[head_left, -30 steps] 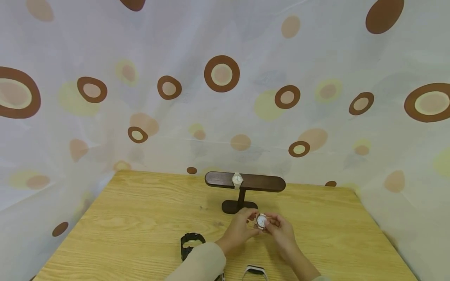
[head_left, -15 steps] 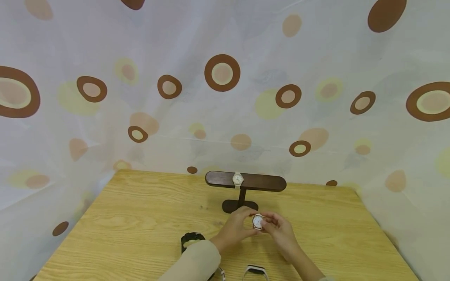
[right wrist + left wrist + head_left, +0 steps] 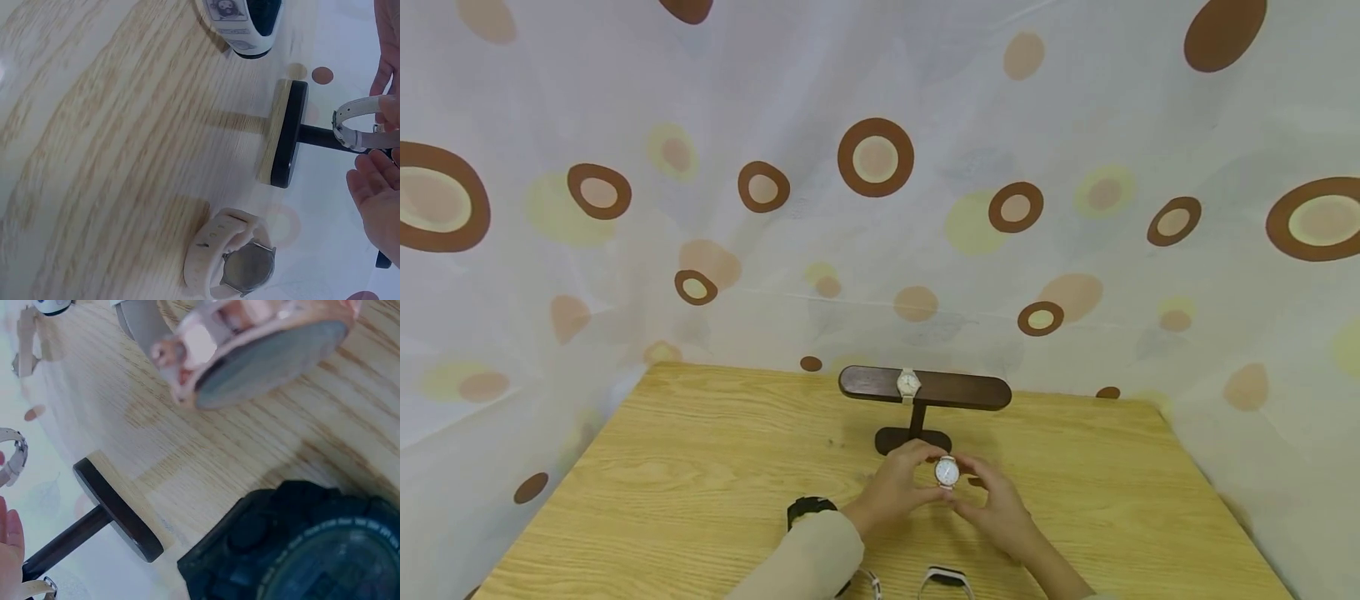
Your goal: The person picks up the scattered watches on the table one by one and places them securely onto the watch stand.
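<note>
A small wristwatch [image 3: 947, 472] with a white dial and pale strap is held up before the display stand, dial facing me. My left hand [image 3: 891, 490] pinches it from the left, finger at the top and thumb at the bottom. From the other side, my right hand [image 3: 1003, 510] holds the strap ends with finger and thumb. In the right wrist view the curved strap [image 3: 355, 119] shows between the hands. Behind stands a dark wooden watch stand [image 3: 962, 389], with another pale watch [image 3: 907, 384] round its bar.
A black chunky watch [image 3: 807, 506] lies left, partly behind my sleeve. Nearer are a white fitness band [image 3: 946, 575] and a partly hidden banded watch [image 3: 875, 583]. The left wrist view has a rose-gold watch [image 3: 262, 362] close up; the right wrist view, a pale-pink watch [image 3: 203, 256].
The wristwatch has shifted slightly left and turned upright. My right thumb has moved off its dial to the lower strap. The watch on the stand has stayed put.
</note>
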Available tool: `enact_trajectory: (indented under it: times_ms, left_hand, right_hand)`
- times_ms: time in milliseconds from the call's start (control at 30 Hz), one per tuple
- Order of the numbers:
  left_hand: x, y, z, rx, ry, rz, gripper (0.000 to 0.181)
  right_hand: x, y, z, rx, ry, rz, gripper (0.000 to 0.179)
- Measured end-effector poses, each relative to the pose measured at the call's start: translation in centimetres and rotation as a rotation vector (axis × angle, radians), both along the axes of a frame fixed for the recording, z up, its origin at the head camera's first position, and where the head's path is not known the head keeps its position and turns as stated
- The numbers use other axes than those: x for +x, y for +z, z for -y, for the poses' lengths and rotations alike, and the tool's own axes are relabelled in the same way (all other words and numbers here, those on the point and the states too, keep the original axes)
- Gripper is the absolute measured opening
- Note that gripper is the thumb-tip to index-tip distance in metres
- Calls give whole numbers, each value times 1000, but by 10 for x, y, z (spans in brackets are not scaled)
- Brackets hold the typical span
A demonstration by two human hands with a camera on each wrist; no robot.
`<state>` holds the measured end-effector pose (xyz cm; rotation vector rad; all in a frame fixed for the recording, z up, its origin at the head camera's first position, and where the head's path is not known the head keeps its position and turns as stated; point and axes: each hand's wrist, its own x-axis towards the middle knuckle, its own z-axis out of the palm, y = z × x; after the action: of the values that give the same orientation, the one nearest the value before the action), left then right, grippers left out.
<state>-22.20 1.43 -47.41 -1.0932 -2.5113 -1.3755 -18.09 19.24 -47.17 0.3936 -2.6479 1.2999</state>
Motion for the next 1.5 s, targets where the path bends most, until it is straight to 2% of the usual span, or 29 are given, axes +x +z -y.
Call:
enact_trajectory:
  times_ms: [200, 400, 567, 733, 900, 1000, 1133, 1333, 1500]
  left_hand:
    - [1, 1, -1, -8, -30, -33, 48]
    - [2, 1, 0, 13, -26, -62, 48]
    - [2, 4, 1, 11, -27, -75, 50]
    - [3, 7, 2, 7, -33, -103, 50]
    - [3, 10, 4, 0, -35, -95, 53]
    - [0, 9, 7, -14, -9, -96, 57]
    - [-7, 4, 17, -34, 62, -73, 57]
    - [-17, 0, 44, -86, 169, -17, 55]
    - [-26, 3, 65, -97, 246, 17, 53]
  right_hand:
    - [-2, -2, 0, 41, -28, -52, 50]
    - [-2, 0, -1, 38, 0, -92, 50]
    - [0, 3, 0, 15, 16, -84, 48]
    - [0, 4, 1, 16, 0, -102, 47]
    - [0, 3, 2, 2, -24, -106, 46]
    - [1, 2, 1, -18, -39, -103, 46]
    - [-1, -1, -4, -51, -66, -109, 45]
    - [-6, -4, -14, -61, -116, -68, 44]
    - [-8, -6, -24, -55, -147, -14, 46]
